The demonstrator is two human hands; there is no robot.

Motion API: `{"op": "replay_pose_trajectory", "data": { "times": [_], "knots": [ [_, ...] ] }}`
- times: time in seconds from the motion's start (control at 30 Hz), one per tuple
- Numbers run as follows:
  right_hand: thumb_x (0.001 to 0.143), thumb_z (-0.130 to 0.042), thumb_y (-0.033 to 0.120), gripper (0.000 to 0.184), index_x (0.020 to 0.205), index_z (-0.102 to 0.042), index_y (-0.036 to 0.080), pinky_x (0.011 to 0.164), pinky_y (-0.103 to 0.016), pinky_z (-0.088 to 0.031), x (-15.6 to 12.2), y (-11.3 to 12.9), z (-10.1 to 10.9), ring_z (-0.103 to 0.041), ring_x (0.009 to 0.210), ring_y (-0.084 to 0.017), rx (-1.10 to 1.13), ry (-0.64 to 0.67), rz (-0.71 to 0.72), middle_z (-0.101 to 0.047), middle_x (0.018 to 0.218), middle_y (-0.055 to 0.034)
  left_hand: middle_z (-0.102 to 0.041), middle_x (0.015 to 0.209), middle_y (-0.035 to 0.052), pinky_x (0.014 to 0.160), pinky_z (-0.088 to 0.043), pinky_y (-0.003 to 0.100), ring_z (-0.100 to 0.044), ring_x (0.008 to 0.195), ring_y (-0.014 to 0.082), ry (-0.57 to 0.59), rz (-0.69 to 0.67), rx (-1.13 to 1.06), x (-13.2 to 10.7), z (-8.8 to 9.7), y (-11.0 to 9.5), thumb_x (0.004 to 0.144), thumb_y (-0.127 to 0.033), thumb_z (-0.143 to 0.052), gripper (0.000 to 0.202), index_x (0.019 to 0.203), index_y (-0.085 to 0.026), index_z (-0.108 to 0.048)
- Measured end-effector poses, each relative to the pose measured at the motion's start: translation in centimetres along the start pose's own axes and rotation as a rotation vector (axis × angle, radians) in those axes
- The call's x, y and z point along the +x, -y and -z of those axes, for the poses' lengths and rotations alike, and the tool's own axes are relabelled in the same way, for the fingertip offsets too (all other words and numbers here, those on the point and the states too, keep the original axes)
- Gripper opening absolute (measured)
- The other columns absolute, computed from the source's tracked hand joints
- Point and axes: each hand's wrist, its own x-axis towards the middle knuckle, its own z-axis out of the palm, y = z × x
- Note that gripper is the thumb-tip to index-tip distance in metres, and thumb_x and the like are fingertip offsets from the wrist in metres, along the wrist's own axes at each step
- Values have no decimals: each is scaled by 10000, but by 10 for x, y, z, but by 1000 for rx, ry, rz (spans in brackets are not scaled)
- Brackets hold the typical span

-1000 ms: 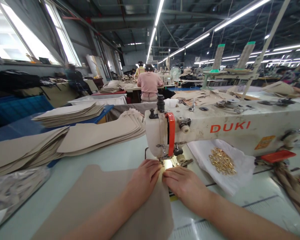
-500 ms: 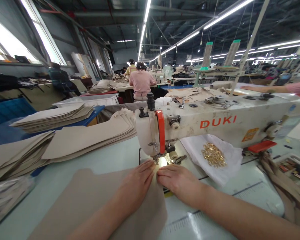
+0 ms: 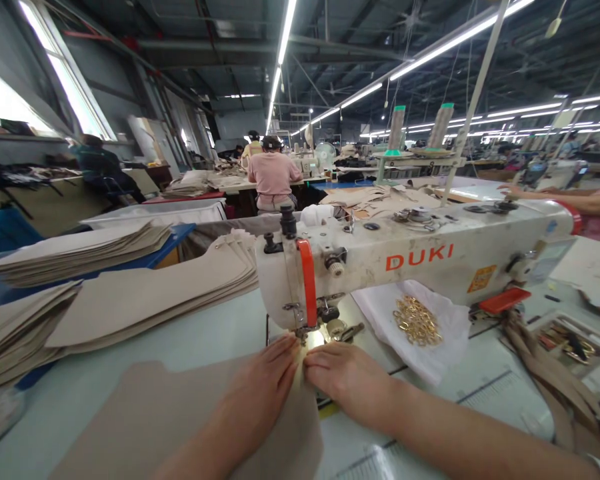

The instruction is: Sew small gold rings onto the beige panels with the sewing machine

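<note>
A beige fabric piece (image 3: pixel 170 420) lies flat on the pale table in front of a white DUKI sewing machine (image 3: pixel 410 257). My left hand (image 3: pixel 263 390) rests flat on the fabric, fingers stretched toward the lit needle area (image 3: pixel 313 333). My right hand (image 3: pixel 347 377) lies just right of it, fingers together, pressing the fabric's edge down beside the presser foot. The fingertips of both hands almost touch under the machine head.
Stacks of beige cut pieces (image 3: pixel 145 293) fill the table's left side. A white cloth with gold metal rings (image 3: pixel 416 320) lies behind the machine arm. Beige straps (image 3: pixel 555 380) hang at right. A person in pink (image 3: pixel 273 180) sits ahead; another person's arm (image 3: pixel 555 197) reaches in at far right.
The view has swung rightward and tilted, so the machine sits further left. Both hands stay flat on the fabric at the needle, hardly shifted.
</note>
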Motion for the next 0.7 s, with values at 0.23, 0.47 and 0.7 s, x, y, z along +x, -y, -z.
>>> {"op": "replay_pose_trajectory", "data": {
  "times": [0.23, 0.47, 0.7],
  "knots": [
    [901, -564, 140, 62, 885, -617, 111, 922, -276, -430, -2, 1, 2, -574, 960, -182, 17, 14, -6, -655, 969, -65, -674, 1184, 110, 950, -516, 382, -636, 1084, 226, 4, -9, 24, -1, 1, -2, 891, -182, -449, 308, 1117, -142, -655],
    [890, -578, 130, 52, 898, -620, 100, 955, -263, -417, -1, 0, 0, -578, 970, -176, 43, 2, -14, -657, 963, -69, -667, 1198, 103, 971, -503, 378, -622, 1104, 216, 19, 14, 29, 1, 0, -3, 896, -181, -449, 306, 1131, -151, -642],
    [918, -553, 178, 90, 867, -616, 139, 935, -257, -442, -4, 9, -7, -588, 944, -161, 43, -38, 64, -664, 944, -50, -632, 1256, 90, 1008, -470, 348, -591, 1152, 202, 84, 66, 58, -21, 6, -11, 897, -173, -444, 335, 1183, -159, -619]
  ]
}}
